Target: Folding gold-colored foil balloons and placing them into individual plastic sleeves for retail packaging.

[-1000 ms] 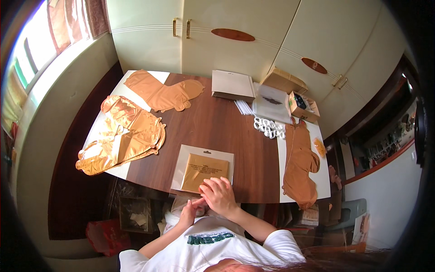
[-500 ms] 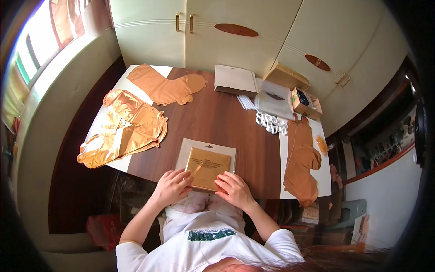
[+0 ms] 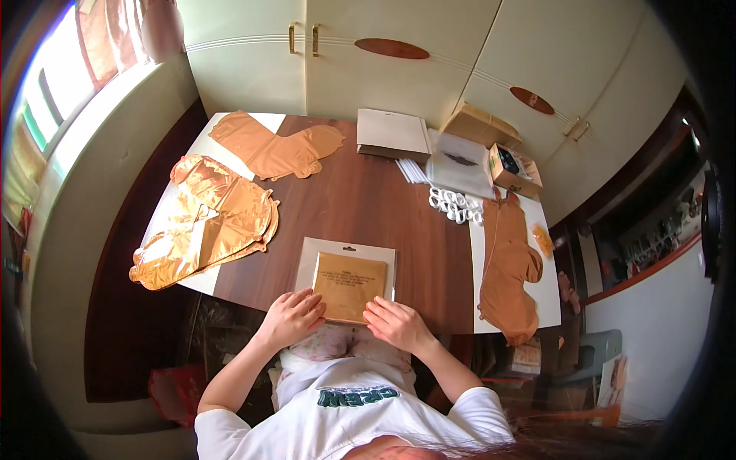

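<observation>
A gold foil balloon folded into a square (image 3: 350, 285), with dark print on its face, lies at the near edge of the table. Behind it is a pale card or sleeve (image 3: 309, 259) with a hang hole at its far end. My left hand (image 3: 295, 316) grips the near left corner of the folded foil, fingers bent over the edge. At the near right corner, my right hand (image 3: 399, 322) pinches the foil, its fingers close together. Both thumbs are mostly hidden.
Shiny gold foil balloons (image 3: 218, 215) lie flat at the left, a matte orange-brown one (image 3: 268, 146) beyond. Another brown balloon (image 3: 507, 264) lies at the right. White ring-shaped pieces (image 3: 454, 205), a stack of pale cards (image 3: 392, 132), clear sleeves (image 3: 460, 162) and an open box (image 3: 515, 169) stand at the back.
My right hand's fingers have drawn closer together at the foil's corner. My left hand stays at its corner. The view has shifted slightly.
</observation>
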